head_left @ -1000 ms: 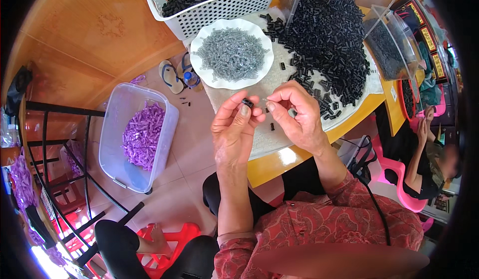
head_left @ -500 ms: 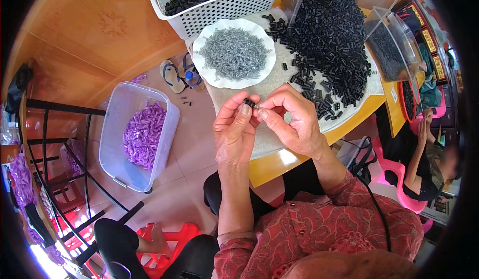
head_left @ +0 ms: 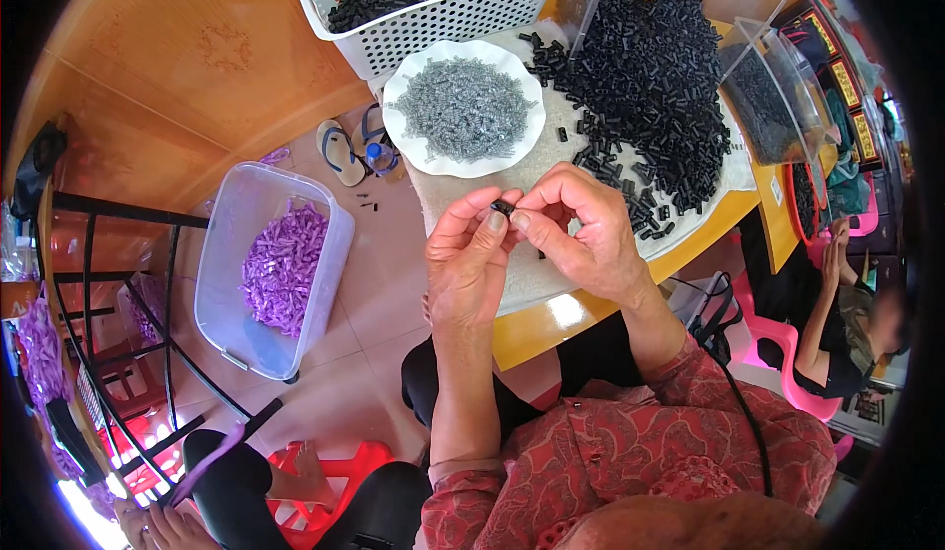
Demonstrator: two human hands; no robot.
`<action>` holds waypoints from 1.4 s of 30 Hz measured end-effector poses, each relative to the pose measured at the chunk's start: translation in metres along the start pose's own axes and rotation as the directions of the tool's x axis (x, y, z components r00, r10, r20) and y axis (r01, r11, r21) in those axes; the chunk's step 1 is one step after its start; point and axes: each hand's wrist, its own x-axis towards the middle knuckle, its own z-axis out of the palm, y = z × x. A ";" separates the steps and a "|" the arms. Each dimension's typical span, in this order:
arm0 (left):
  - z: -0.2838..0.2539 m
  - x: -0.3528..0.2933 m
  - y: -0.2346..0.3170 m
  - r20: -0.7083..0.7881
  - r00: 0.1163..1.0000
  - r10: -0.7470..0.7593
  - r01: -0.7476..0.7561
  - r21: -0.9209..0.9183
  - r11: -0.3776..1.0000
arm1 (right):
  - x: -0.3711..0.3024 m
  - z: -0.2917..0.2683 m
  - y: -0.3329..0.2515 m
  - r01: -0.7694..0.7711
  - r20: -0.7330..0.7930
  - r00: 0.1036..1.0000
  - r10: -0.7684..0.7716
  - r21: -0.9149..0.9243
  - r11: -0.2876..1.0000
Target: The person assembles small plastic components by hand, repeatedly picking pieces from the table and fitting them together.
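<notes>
Left hand [head_left: 466, 270] pinches small black part [head_left: 503, 208] on near side of white scalloped plate [head_left: 463, 167], right hand [head_left: 588, 242] fingertips at part's right end, can't tell if gripping, black pile [head_left: 640, 88] right of plate.

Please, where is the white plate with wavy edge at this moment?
In the head view, the white plate is at upper middle, between the perforated basket above it and the left hand below, left of the black heap.
</notes>
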 end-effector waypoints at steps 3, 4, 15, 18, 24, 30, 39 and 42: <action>0.002 0.000 0.000 0.011 1.000 0.002 -0.002 -0.011 1.000 | 0.000 0.001 0.003 -0.068 -0.012 0.997 0.070 0.097 0.993; 0.002 0.000 -0.001 0.008 1.000 0.000 0.000 -0.020 1.000 | 0.001 0.002 0.003 -0.130 -0.004 0.991 0.132 0.147 0.980; -0.010 0.003 0.015 -0.103 0.994 0.025 -0.050 -0.251 0.967 | -0.013 -0.013 0.008 -0.095 -0.068 0.994 0.085 -0.159 0.983; -0.010 0.004 0.020 -0.118 0.992 0.050 -0.078 -0.249 0.965 | -0.023 -0.013 0.014 -0.047 -0.049 0.998 0.034 -0.288 0.956; -0.008 0.004 0.016 -0.106 0.993 0.051 -0.074 -0.225 0.972 | -0.045 -0.009 0.017 -0.142 -0.017 0.989 0.148 -0.413 0.900; -0.007 0.005 0.009 -0.078 0.996 0.036 -0.053 -0.223 0.973 | -0.056 -0.003 0.022 -0.092 0.036 0.990 0.137 -0.574 0.814; -0.001 0.003 0.002 -0.061 0.998 0.024 -0.034 -0.165 0.986 | -0.049 -0.009 0.020 -0.118 -0.079 0.992 0.101 -0.256 0.960; -0.001 0.003 -0.001 -0.045 0.999 0.017 -0.024 -0.154 0.988 | -0.045 -0.007 0.016 -0.191 -0.116 0.974 0.194 0.034 0.981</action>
